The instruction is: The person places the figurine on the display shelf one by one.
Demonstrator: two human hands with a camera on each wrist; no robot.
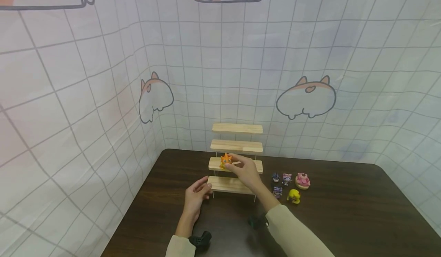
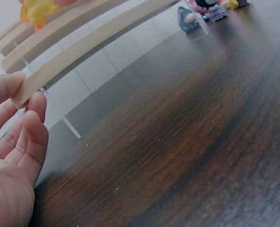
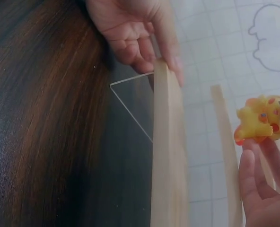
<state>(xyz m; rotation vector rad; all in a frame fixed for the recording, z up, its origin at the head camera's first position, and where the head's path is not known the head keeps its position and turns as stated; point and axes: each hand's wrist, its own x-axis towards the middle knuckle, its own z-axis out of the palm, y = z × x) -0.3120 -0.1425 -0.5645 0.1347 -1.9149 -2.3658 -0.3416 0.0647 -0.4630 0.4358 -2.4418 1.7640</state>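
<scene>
Orange and yellow toy (image 1: pixel 225 161) held up at the wooden shelves (image 1: pixel 237 128).

The right hand (image 1: pixel 245 171) pinches the toy between thumb and fingers, in front of the second board (image 1: pixel 254 166) from the bottom; I can't tell if they touch. The left hand (image 1: pixel 195 195) pinches the left end of the lowest board (image 1: pixel 229 184), with its other fingers loosely bent. Five small toys (image 1: pixel 286 179) sit to the right on the dark brown table (image 1: pixel 344 211).

Yellow and orange figurine (image 3: pixel 257 120).
</scene>
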